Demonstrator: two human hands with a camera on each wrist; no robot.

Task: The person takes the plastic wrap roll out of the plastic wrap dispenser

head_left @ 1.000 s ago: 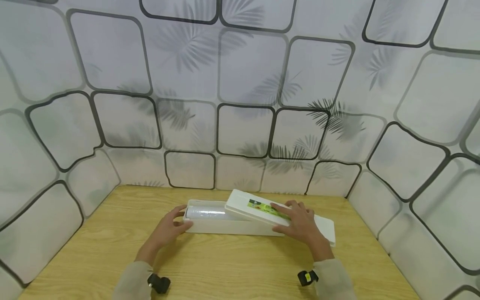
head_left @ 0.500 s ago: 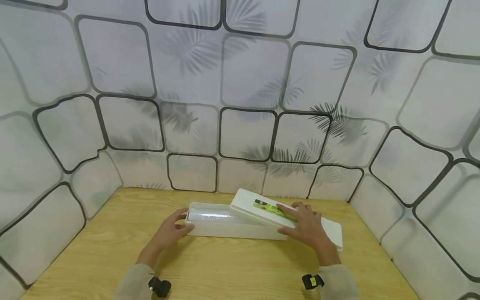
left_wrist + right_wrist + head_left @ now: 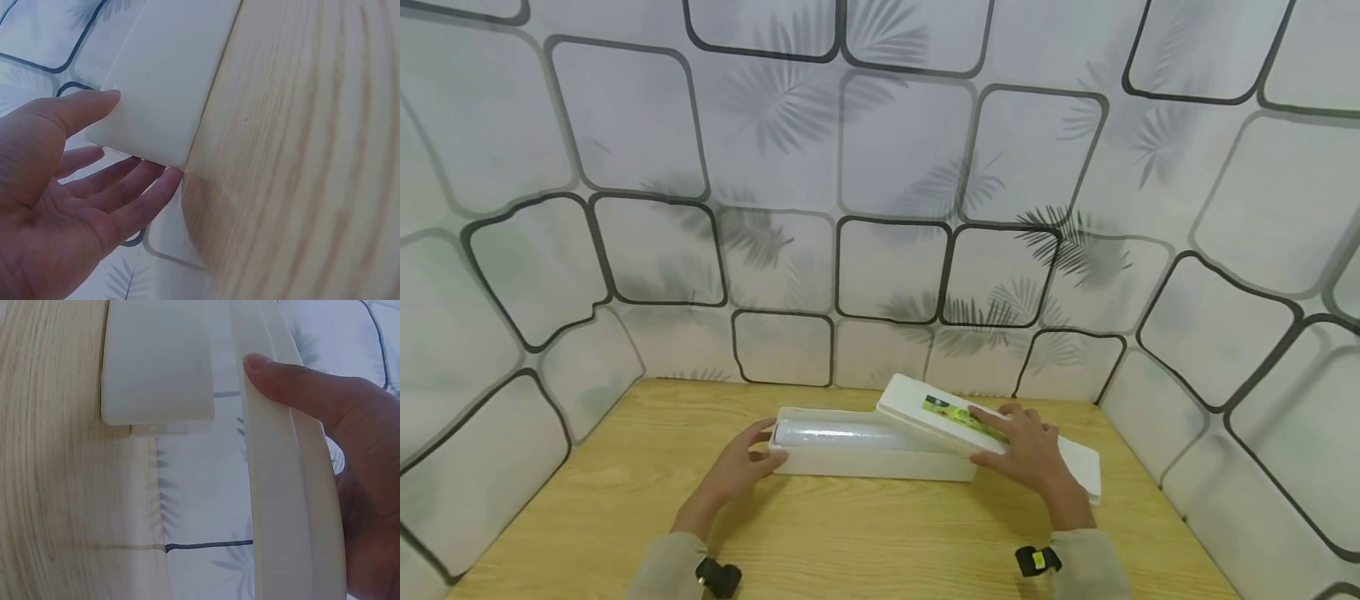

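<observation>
Green label (image 3: 964, 416) on lid (image 3: 925, 410): print unreadable.

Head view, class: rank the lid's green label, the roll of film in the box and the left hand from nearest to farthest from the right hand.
1. Green label: on the lid, at the fingertips of the right hand.
2. Roll of film: in the open box, to the left of the lid.
3. Left hand: at the box's far left end.

My left hand (image 3: 741, 467) and right hand (image 3: 1030, 454) are bare, without rings or gloves; pale beige-grey sleeves (image 3: 658, 571) cover both my forearms down to the wrists; a small black camera unit (image 3: 718, 577) sits at each wrist; the right one (image 3: 1036, 561) carries a yellow mark.
</observation>
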